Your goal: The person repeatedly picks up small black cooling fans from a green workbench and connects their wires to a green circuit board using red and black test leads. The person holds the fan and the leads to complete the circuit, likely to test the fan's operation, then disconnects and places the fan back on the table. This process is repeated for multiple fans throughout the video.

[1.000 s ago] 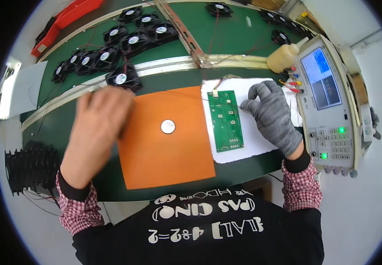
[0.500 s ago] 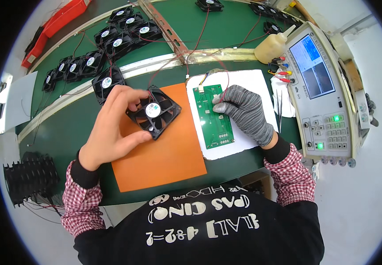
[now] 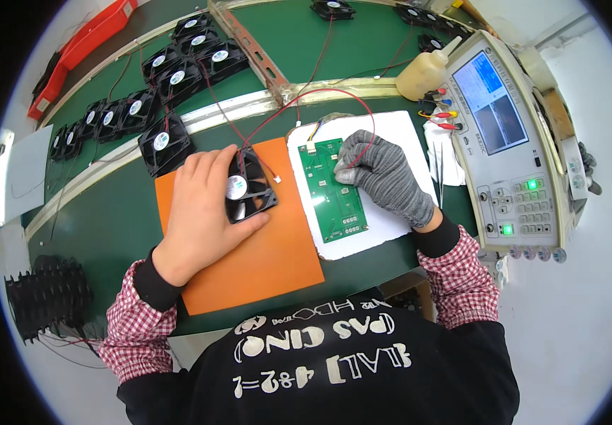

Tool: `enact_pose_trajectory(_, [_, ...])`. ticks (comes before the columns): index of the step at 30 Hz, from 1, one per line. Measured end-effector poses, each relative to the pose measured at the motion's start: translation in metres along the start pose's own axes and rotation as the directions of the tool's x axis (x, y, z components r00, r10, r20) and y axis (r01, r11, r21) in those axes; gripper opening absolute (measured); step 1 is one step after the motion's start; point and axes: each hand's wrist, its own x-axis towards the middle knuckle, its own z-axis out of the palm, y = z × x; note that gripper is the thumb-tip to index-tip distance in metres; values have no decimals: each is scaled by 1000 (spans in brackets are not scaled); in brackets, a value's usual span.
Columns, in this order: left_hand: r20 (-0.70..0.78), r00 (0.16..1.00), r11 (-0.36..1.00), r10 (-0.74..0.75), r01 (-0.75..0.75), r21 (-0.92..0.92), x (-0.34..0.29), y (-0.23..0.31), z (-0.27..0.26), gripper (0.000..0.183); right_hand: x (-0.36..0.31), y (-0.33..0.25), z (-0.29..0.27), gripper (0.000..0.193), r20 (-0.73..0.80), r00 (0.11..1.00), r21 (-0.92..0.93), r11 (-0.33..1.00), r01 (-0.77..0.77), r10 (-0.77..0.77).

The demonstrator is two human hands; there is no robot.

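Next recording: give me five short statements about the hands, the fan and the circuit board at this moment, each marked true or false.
1. The left hand rests on a black cooling fan. True.
2. The fan lies on a white sheet. False: it lies on the orange mat.
3. The right hand wears a grey glove. True.
4. The green circuit board lies on the orange mat. False: it lies on the white pad.
5. The tester's screen is dark. False: it is lit.
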Motion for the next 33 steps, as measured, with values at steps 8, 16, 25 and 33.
enact_pose_trajectory(8, [-11,997,993,81,-81,-80,-3,7,-4,90,-3,-5,6,12,-24,994,-165,981,105,-111])
enact_pose_trajectory(16, [0,999,996,41,-40,-84,-5,6,-1,86,-2,-16,10,13,-31,999,-278,960,-16,8])
enact_pose_trajectory(25, [-30,998,997,62,-63,-54,-11,3,1,86,1,-5,0,12,25,1000,-114,993,10,-7])
enact_pose_trajectory(33, [-42,999,996,33,-37,-85,-14,4,1,87,-3,1,8,21,26,997,-284,955,83,-79])
